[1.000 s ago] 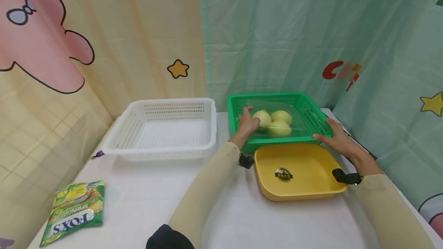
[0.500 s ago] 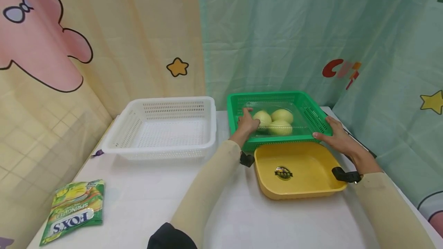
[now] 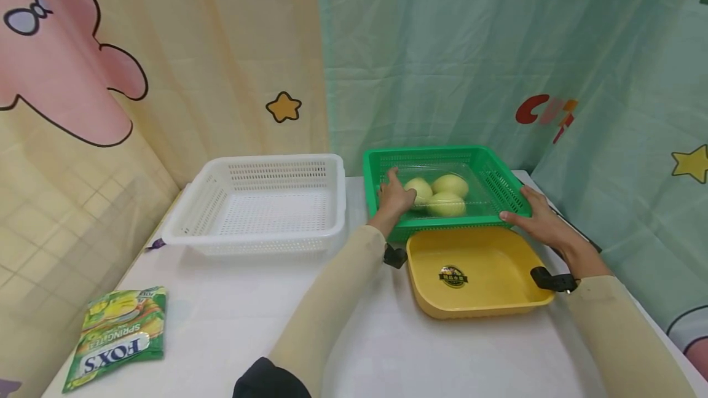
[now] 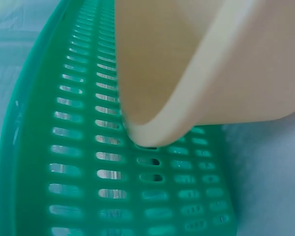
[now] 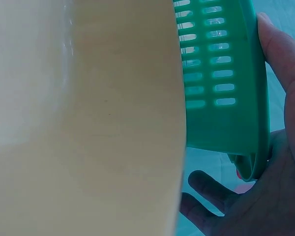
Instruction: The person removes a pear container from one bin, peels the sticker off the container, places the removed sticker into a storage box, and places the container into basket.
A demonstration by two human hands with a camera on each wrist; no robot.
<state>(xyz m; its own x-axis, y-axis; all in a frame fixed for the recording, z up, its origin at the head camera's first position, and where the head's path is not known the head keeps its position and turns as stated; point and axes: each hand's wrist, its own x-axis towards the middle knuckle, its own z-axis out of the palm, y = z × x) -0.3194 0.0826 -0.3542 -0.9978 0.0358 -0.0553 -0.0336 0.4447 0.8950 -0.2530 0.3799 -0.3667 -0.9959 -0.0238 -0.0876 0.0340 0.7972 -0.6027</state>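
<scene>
A green slotted basket (image 3: 381, 220) stands at the back right of the table. In it lies a clear plastic container (image 3: 475, 192) with three pale yellow-green round fruits (image 3: 447, 204). My left hand (image 3: 393, 198) reaches over the basket's front rim and grips the container's left end, thumb towards the fruits and index finger stretched away; the left wrist view does not show this hand. At the basket's front right corner, my right hand (image 3: 542, 220) holds the rim, its thumb (image 5: 280, 49) along the outside in the right wrist view. Several other fingers reach under the corner.
A yellow tub (image 3: 481, 275) with a dark label sits directly before the basket, beneath my wrists. A white slotted basket (image 3: 254, 244) stands to the left. On the front left of the white table (image 3: 221, 312) lies a green FOX'S candy bag (image 3: 118, 336). Printed curtains (image 3: 431, 66) hang behind.
The clear container's far edge has settled lower inside the green basket. My left index finger has straightened slightly. The right hand keeps its place on the rim.
</scene>
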